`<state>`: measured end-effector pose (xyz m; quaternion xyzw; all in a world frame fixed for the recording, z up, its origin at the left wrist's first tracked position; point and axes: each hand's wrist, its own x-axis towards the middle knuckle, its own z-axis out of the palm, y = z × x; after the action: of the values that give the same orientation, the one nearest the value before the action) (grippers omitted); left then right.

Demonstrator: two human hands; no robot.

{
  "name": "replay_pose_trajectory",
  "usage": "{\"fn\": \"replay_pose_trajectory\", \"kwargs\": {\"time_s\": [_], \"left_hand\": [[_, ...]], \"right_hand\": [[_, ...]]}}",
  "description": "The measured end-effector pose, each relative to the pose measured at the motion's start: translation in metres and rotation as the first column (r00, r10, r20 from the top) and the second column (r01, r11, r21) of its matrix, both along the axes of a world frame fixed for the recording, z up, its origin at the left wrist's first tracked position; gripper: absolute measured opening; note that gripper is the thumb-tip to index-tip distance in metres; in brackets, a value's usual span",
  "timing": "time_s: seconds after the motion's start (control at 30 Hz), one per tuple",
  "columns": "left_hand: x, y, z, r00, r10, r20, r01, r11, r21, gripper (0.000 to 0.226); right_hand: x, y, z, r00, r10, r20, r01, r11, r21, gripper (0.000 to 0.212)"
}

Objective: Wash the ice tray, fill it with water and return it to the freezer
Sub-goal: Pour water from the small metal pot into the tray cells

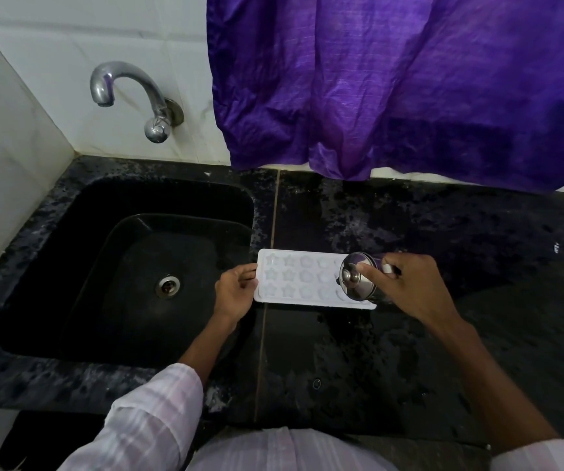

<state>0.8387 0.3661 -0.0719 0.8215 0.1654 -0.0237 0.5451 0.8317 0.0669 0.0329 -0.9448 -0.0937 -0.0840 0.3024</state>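
From the head view, the white ice tray (pixel 301 280) lies flat on the dark, wet surface (pixel 409 351) at the middle of the frame, just right of the black sink (pixel 69 368). The left hand (pixel 236 294) pinches the tray's left end, thumb on top and fingers curled under. The right hand (pixel 409 287) is wrapped round a steel cup (pixel 358 282), tipped on its side over the tray's right end.

This looks like the filling step. I would pour slowly and move the cup along the rows, with the left hand holding the tray level so nothing slops onto the surface. The moulds look shallow, so a thin stream would suit them.

The tray has star and flower moulds. I cannot tell whether they hold water, or whether any is running from the cup. The sink shows only its drain, and the tap (pixel 127 93) in the upper left shows no stream.
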Motion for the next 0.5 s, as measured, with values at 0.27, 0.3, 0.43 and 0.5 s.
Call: {"fn": "replay_pose_trajectory", "kwargs": {"time_s": [0.27, 0.3, 0.43, 0.5], "left_hand": [[-0.0007, -0.0003, -0.0001, 1.0, -0.005, 0.004, 0.005, 1.0, 0.006, 0.034], [-0.0006, -0.0001, -0.0004, 1.0, -0.004, 0.006, 0.004, 1.0, 0.006, 0.034], [0.0001, 0.0009, -0.0031, 1.0, -0.002, 0.006, 0.002, 1.0, -0.01, 0.034], [0.0001, 0.0006, -0.0035, 1.0, 0.0, 0.003, 0.0, 1.0, -0.013, 0.034]], "right_hand": [[0.0023, 0.0003, -0.0005, 1.0, -0.006, -0.001, 0.006, 1.0, -0.001, 0.061], [0.003, 0.0001, -0.0008, 1.0, -0.007, 0.001, 0.007, 1.0, 0.002, 0.061], [0.0069, 0.0003, -0.0014, 1.0, 0.0, 0.007, 0.0, 1.0, 0.024, 0.06], [0.0098, 0.0, -0.0013, 1.0, -0.006, 0.004, 0.006, 0.999, 0.034, 0.06]]}}
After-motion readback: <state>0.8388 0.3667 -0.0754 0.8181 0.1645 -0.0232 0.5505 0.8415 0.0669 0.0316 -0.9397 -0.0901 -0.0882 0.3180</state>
